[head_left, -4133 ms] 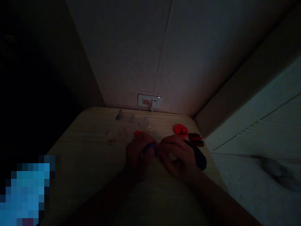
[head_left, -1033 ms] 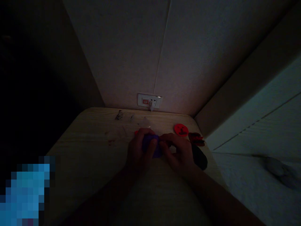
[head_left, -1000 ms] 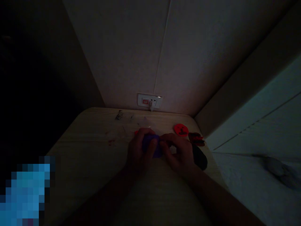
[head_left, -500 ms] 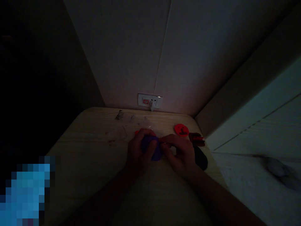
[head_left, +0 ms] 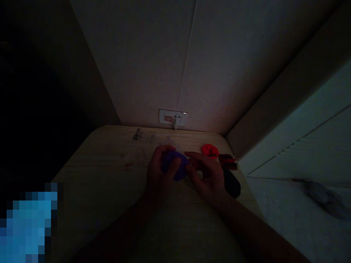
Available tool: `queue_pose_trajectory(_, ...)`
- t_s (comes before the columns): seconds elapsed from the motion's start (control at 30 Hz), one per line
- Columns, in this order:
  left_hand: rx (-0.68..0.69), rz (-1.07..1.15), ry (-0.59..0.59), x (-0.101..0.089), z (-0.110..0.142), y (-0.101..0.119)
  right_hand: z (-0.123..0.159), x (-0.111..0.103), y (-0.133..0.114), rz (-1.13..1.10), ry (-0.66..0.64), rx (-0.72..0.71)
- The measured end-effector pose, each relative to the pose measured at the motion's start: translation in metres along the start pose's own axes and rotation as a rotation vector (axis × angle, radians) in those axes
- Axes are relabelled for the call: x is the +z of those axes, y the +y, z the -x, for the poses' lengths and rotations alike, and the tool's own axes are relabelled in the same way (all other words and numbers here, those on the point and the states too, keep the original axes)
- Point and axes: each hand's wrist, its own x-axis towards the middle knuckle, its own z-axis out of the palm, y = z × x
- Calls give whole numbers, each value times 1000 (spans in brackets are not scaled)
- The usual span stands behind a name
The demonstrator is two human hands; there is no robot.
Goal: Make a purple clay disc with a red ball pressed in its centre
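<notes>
The scene is very dark. My left hand (head_left: 158,174) is curled round a purple rounded object (head_left: 175,166), thumb on its front, above a light wooden table (head_left: 104,182). My right hand (head_left: 206,175) is beside it, fingers bent, with fingertips touching the purple object's right edge. Whether the right hand pinches something small there is too dim to tell.
A red round piece (head_left: 210,151) lies at the back right of the table, dark red pieces (head_left: 228,161) beside it, and a black object (head_left: 231,184) by my right wrist. A wall socket (head_left: 170,117) with a plug sits on the wall behind. Small dark bits (head_left: 136,134) lie at the back.
The purple object shows more between my hands than four seconds ago. Both hands have shifted slightly away from me, and my right fingers have loosened a little.
</notes>
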Motion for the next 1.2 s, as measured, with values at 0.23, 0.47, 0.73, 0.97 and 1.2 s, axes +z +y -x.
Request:
queue_pose_trajectory(0.23, 12, 66, 6, 2, -1, 0, -2, -1, 1, 21, 3, -39)
queue_pose_trajectory(0.47, -159, 177, -8, 2, -6, -3, -2, -1, 0, 58, -86, -117)
queue_pose_trajectory(0.73, -165, 154, -32, 4, -6, -2, 1, 3, 1, 8, -103, -65)
queue_pose_trajectory(0.97, -123, 85, -39, 5, -5, 1, 3, 4, 2, 69, -127, -47)
queue_pose_trajectory(1.2, -97, 26, -61, 5, -2, 0, 2, 2, 2, 111, -151, -12)
